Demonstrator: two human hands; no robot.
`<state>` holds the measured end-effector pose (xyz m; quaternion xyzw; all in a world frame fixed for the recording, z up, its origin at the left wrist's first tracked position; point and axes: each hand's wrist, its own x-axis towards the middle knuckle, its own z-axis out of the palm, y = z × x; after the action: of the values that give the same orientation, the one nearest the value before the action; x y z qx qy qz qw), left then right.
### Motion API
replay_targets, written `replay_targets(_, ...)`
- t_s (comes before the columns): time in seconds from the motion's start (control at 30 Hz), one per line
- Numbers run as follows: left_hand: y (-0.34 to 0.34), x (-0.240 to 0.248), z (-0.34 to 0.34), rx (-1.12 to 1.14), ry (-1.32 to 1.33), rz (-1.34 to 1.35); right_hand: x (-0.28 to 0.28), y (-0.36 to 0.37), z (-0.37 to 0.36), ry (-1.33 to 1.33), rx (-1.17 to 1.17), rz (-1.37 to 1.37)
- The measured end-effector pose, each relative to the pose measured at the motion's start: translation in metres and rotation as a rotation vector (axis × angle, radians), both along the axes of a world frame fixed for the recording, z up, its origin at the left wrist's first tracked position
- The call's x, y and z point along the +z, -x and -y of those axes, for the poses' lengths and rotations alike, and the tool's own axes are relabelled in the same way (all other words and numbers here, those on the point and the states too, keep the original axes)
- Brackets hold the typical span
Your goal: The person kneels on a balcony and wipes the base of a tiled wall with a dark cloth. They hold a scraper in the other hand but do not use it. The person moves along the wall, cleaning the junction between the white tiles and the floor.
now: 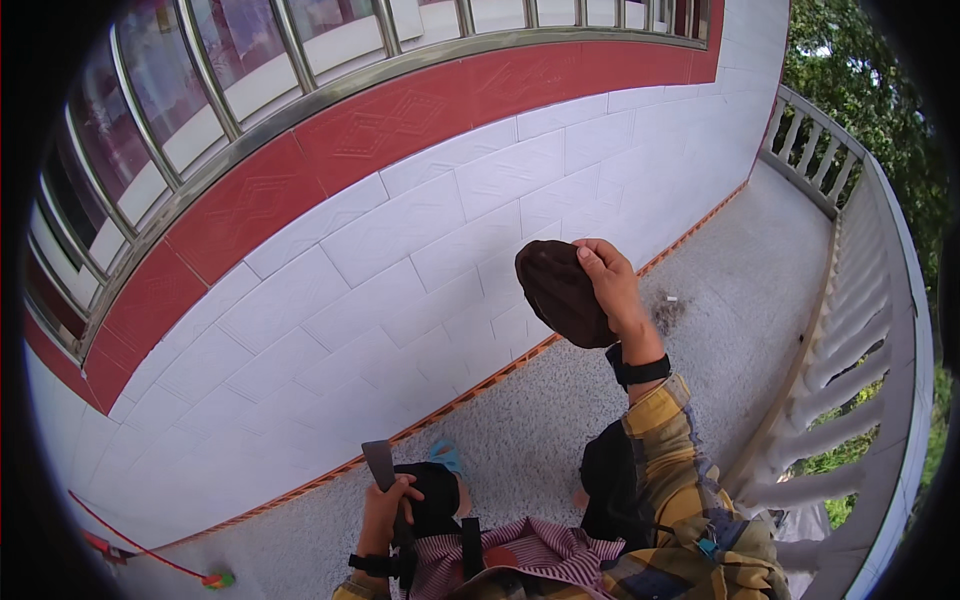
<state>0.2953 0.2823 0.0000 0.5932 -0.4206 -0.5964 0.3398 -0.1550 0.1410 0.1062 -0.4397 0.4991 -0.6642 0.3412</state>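
Observation:
Raised in front of the white wall, my right hand [610, 280] grips a dark brown oval piece [562, 295] by its right edge, with the thumb on the near face. It looks like soft cloth, perhaps a cap, but its kind is not certain. Low at the lower left, my left hand [385, 515] is closed around a grey flat-ended tool [378, 462] that points upward. Its lower end is mostly hidden by the fingers, and I cannot make out its kind. Both wrists carry black bands. A pink striped cloth [560, 545] lies over my lap between the arms.
A tiled white wall [450, 240] with a red band and a barred window [270, 50] runs along the left. On the right stands a white balustrade [860, 370]. The speckled floor [530, 420] has a dark smudge [668, 312]. A blue slipper [445, 455] shows near my knee.

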Motion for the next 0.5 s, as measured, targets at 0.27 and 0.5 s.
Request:
replay_targets(0.27,-0.019,0.0,0.018,0.038,-0.088,0.017,0.11,0.024,0.084,0.33,-0.17,0.004)
replay_targets(0.5,-0.028,0.003,0.014,0.041,-0.123,0.05,0.116,-0.006,0.184,0.901,-0.669,-0.867)
